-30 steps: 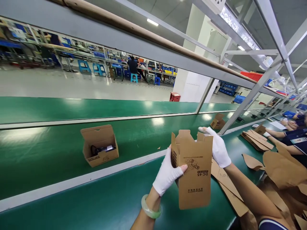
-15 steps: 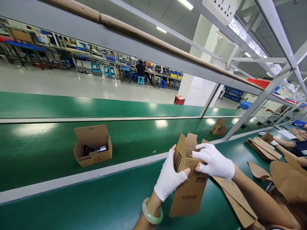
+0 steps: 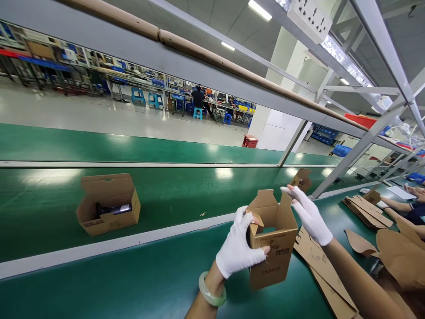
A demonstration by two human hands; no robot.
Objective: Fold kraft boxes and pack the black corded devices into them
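Wrapped round the left side of a brown cardboard box (image 3: 270, 261) is my left hand (image 3: 239, 243), in a white glove with bare fingertips. The box is opened out into a square tube with its top flaps up, and green shows through its inside. My right hand (image 3: 310, 215), gloved the same way, has its fingers stretched out beside the right flap; whether it touches the flap I cannot tell. Below my right forearm lie flat folded cartons (image 3: 322, 266) on the green worktop.
On the green belt (image 3: 186, 190) at left stands an open carton (image 3: 111, 221) with a dark device (image 3: 114, 209) inside. Another open carton (image 3: 301, 178) is farther right, behind a metal post (image 3: 345, 153). More flat cartons (image 3: 365, 210) lie near a co-worker's arms (image 3: 398, 208) at right.
The box has gone from partly flattened to an open square shape. My right hand has let go of its front and moved right. The carton on the belt has shifted left.
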